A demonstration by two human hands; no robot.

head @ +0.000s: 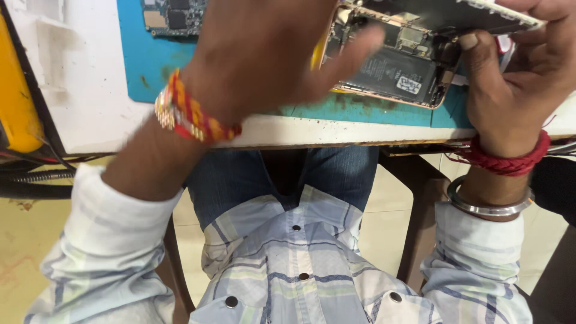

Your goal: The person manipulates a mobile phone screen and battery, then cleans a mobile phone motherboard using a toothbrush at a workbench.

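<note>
Hands fill the upper half of the head view, working over an opened phone at the top centre-right of the frame. The phone lies with its inner parts bared: a dark battery with a white label, small metal shields and a gold-coloured frame edge. Its lifted screen panel tilts up along the top right.

The left hand, blurred, sits at upper centre with its fingers stretched out toward the phone's left edge; a yellow tool shows just beneath the fingers, but whether the hand grips it cannot be told through the blur. A red-and-orange thread band and a gold-toned watch strap circle that wrist.

The right hand at the upper right is closed on the phone's right side, thumb pressed against the body near the battery and fingers wrapped over the raised screen panel. A red braided thread and a steel bangle ring that wrist.

The phone rests over a blue work mat on a white table, whose front edge runs across the middle of the frame. A loose circuit board lies on the mat at the top left. A yellow object stands at the far left edge, with dark cables below it. Lower down, the person's pale checked shirt and blue jeans fill the frame.
</note>
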